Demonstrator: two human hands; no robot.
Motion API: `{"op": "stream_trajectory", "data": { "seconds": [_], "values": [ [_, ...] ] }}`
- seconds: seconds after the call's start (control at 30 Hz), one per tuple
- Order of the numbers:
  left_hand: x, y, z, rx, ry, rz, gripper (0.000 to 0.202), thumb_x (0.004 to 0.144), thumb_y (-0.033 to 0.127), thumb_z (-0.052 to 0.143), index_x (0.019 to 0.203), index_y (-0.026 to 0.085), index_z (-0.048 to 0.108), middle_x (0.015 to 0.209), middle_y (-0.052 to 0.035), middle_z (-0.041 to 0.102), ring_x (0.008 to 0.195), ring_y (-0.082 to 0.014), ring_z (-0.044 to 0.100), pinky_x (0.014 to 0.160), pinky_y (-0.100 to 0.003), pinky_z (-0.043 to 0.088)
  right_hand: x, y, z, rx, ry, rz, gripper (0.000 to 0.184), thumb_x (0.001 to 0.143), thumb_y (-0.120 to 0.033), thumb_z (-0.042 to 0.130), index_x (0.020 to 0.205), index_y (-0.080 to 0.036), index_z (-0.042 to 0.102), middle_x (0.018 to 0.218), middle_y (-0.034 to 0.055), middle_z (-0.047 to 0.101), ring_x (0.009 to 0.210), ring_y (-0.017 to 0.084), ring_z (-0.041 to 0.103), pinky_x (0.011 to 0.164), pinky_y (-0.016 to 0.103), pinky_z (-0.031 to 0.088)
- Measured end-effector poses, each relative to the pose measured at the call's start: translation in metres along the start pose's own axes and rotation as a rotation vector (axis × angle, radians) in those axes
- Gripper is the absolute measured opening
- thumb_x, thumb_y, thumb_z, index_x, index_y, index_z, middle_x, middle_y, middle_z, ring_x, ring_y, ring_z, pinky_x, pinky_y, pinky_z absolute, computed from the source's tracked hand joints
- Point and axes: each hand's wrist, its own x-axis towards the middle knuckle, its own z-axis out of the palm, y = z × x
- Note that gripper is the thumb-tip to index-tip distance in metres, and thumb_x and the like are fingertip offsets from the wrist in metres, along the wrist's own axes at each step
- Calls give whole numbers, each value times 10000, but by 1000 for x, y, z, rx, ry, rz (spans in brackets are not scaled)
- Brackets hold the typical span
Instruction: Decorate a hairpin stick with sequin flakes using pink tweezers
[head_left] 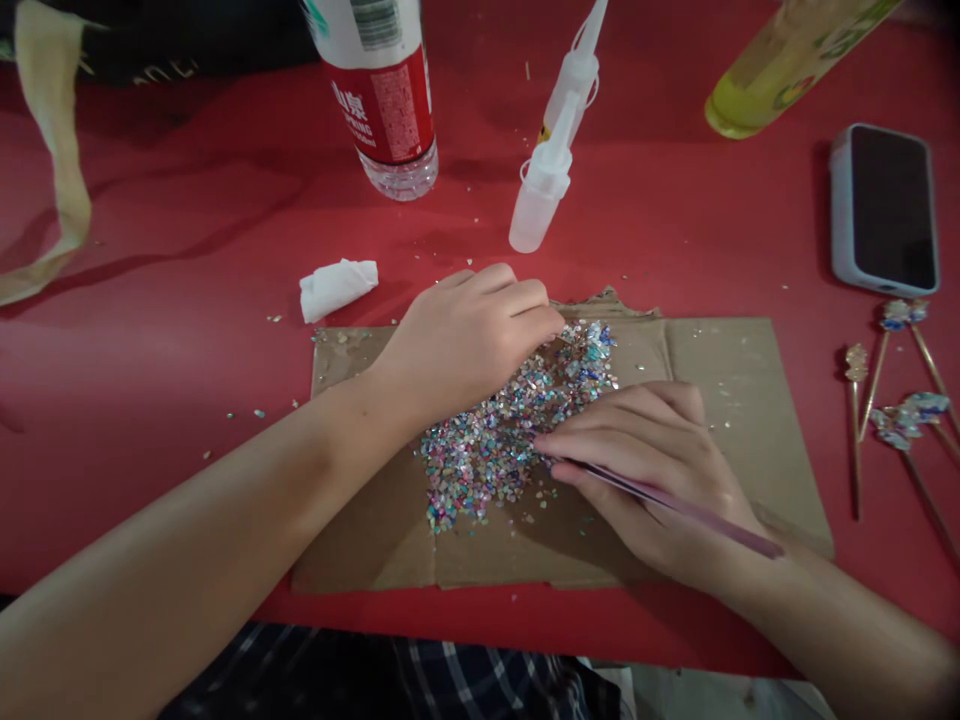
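Observation:
A flattened cardboard sheet lies on the table, with a pile of multicoloured shell-like chips spread across its middle. My left hand rests palm down at the pile's upper edge, fingers curled, with nothing visible in them. My right hand lies at the pile's right side, shut on slim purple tweezers. Their tip reaches the chips, and my fingers hide part of their length.
The red table holds a water bottle, two small glue bottles, a crumpled tissue, a phone, a yellow bottle and several decorated hairpins at right. Loose chips are scattered around the cardboard.

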Motion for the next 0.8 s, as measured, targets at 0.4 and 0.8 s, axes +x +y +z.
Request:
{"op": "stream_trajectory", "data": {
  "seconds": [0.4,0.8],
  "values": [
    [0,1,-1,4,-16,-14,239,951,182,402,961,196,641,872,-25,628,858,-167,540,726,-310,428,0,1,-2,4,42,38,116,905,-246,571,939,-259,680,811,-11,741,759,146,640,763,336,377],
    [0,0,-1,9,-17,-3,250,955,189,393,958,192,643,869,-28,627,848,-166,542,727,-310,425,1,1,-2,40,-31,14,153,919,-235,534,913,-252,686,783,-15,735,738,142,636,782,349,361]
  ]
}}
